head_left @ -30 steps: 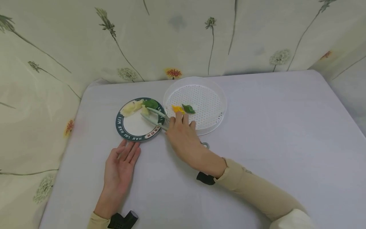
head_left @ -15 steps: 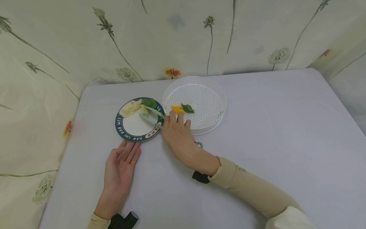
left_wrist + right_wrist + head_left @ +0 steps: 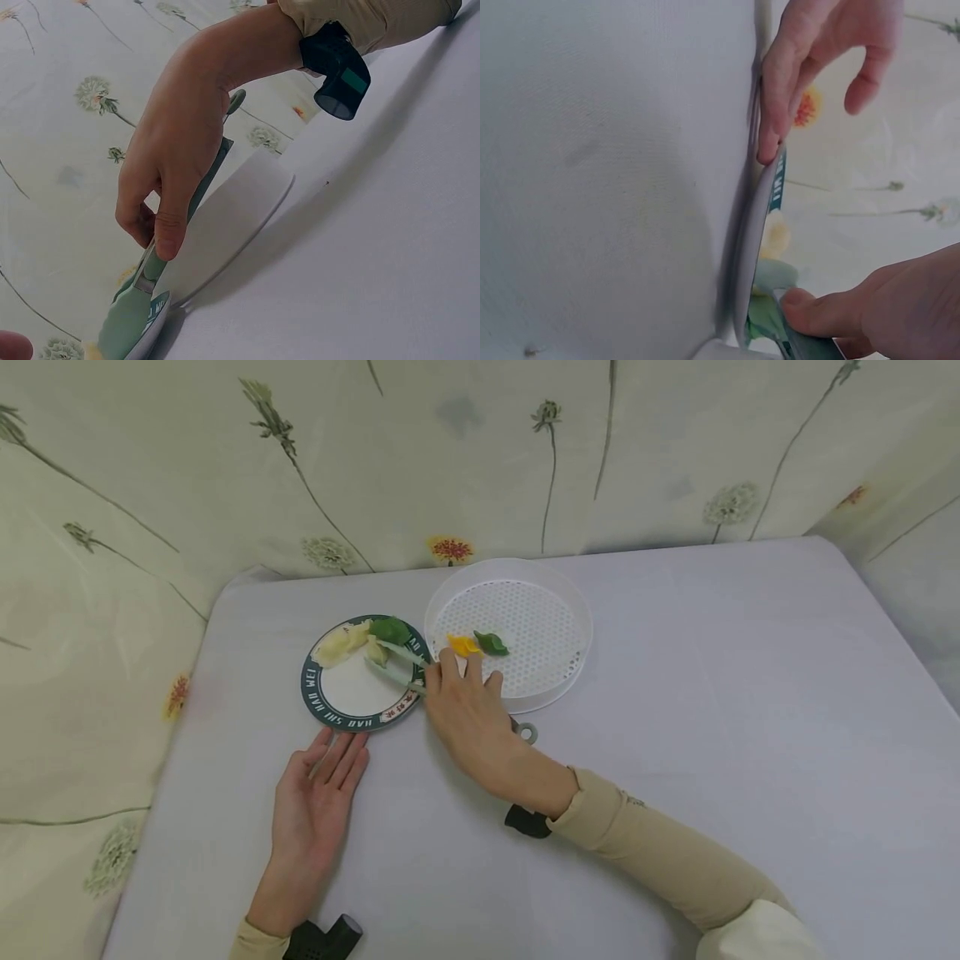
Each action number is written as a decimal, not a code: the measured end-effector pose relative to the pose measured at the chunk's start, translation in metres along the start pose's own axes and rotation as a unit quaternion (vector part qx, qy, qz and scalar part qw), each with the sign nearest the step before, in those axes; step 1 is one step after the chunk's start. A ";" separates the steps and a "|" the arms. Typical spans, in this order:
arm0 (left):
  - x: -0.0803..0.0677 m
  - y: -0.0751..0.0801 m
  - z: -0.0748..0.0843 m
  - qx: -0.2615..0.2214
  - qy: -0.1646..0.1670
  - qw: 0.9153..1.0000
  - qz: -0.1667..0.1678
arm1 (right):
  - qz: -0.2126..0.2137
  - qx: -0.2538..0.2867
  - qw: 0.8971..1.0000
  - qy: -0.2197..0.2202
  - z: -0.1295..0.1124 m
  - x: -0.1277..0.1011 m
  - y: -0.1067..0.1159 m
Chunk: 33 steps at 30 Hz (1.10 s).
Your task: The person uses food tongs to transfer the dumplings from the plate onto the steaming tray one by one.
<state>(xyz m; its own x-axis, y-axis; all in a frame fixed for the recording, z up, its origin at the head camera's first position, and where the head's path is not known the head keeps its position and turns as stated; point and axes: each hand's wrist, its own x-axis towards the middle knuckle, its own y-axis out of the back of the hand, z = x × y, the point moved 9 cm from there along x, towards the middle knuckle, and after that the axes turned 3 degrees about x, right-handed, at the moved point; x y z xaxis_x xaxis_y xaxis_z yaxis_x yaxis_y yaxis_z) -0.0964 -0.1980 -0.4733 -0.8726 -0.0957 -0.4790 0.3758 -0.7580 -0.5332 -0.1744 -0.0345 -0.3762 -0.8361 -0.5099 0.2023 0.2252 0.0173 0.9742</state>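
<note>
The tongs reach over the plate, tips narrow at the pale dumpling. My right hand grips them. My left hand lies flat, fingertips touching the plate's near rim.
</note>
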 end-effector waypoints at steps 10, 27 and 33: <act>0.000 -0.002 0.001 0.003 -0.002 1.000 -0.006 | -0.017 0.023 1.000 0.001 0.003 -0.001 0.000; 0.001 -0.001 0.001 -0.002 0.000 1.000 0.001 | 0.008 0.025 1.000 0.016 0.001 -0.012 0.019; 0.000 -0.001 0.001 -0.007 0.002 1.000 -0.002 | -0.014 0.043 0.999 0.004 0.008 -0.015 0.021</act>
<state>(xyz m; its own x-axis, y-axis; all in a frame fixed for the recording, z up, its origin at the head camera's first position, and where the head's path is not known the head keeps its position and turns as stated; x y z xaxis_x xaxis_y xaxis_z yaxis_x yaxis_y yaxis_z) -0.0970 -0.1978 -0.4723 -0.8728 -0.0914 -0.4794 0.3774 -0.7493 -0.5442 -0.1616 -0.0197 -0.3579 -0.8376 -0.5174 0.1753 0.1585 0.0770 0.9844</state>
